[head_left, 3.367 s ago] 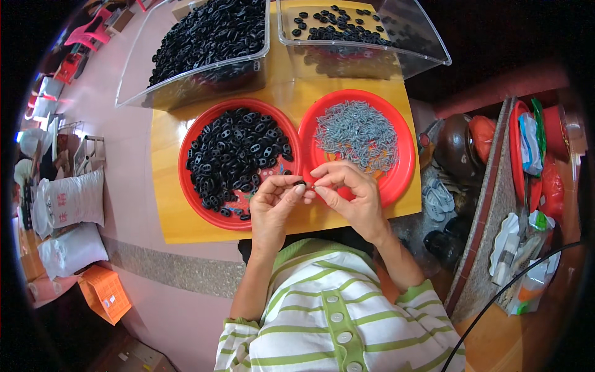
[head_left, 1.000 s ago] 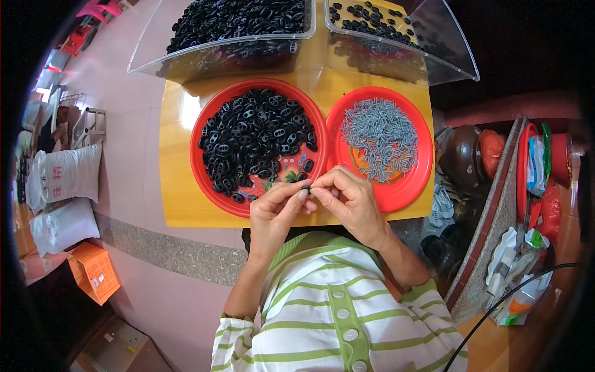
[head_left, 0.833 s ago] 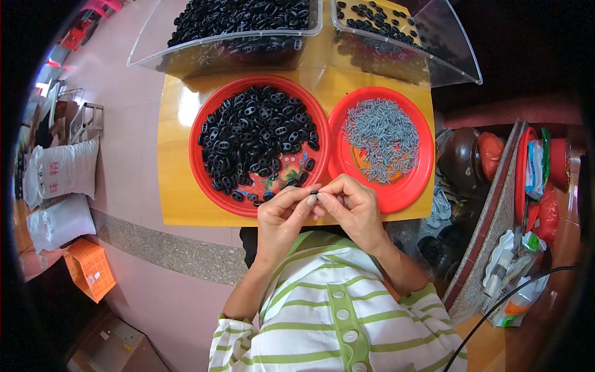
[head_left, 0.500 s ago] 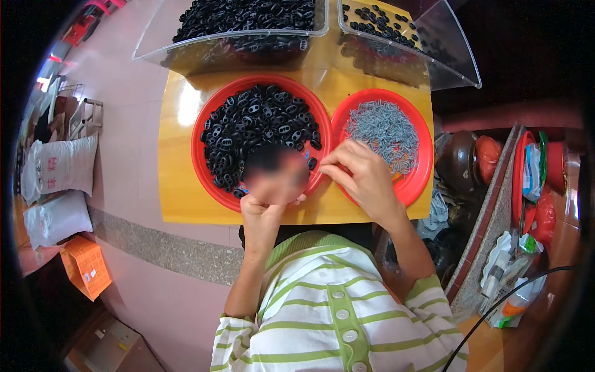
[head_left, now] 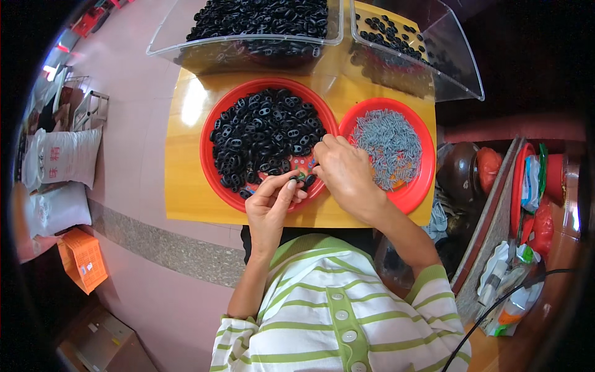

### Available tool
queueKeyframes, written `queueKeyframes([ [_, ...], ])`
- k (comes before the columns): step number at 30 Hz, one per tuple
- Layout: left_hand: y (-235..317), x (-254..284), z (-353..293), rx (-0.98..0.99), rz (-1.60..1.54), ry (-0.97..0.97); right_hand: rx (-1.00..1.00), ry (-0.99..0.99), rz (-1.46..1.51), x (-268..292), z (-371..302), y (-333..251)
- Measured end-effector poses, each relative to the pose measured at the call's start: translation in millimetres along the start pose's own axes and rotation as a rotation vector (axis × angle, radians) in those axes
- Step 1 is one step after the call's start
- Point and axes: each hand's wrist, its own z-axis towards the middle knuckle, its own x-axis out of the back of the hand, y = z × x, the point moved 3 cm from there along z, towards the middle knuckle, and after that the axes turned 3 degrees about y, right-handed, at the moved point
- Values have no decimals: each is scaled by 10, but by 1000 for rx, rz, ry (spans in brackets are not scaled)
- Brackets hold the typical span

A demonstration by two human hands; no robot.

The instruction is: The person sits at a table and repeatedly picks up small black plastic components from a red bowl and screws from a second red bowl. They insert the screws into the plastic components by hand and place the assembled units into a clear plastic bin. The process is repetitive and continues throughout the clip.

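Observation:
My left hand (head_left: 268, 199) is over the near edge of a red round tray (head_left: 207, 149), thumb and fingers pinched on a small black oval piece (head_left: 294, 179). Black oval pieces with two holes (head_left: 260, 133) are heaped in that tray. Just to the right, my right hand (head_left: 350, 177) has its fingers drawn together close to the left fingertips; whatever is between them is hidden or too small to name. Small grey screw-like pins (head_left: 387, 142) fill a second red tray (head_left: 426, 149), partly behind my right hand.
Two clear plastic bins stand at the table's far side: one full of black pieces (head_left: 260, 22), the other with fewer round black pieces (head_left: 390, 31). White sacks (head_left: 69, 155) and an orange box (head_left: 83, 260) lie left. Jars and bags crowd the right; a black cable (head_left: 496, 301) runs there.
My right hand has moved left, its fingertips now nearer my left hand. The left fingers, blurred over before, now show the black piece. The whole view has shifted slightly.

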Motion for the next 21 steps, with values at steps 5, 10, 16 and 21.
queueKeyframes([
  [5, 64, -31, -13, 29, -53, 1, -19, 159, 460, 85, -139, 103],
  [10, 92, -141, -17, 31, -160, -18, -86, 293, 748, 134, -315, 71],
  [16, 26, -221, -28, 28, -192, -37, -168, 296, 915, 130, -491, 97],
  [21, 27, -282, -57, 39, -177, -59, -339, 276, 1192, 90, -577, 147],
])
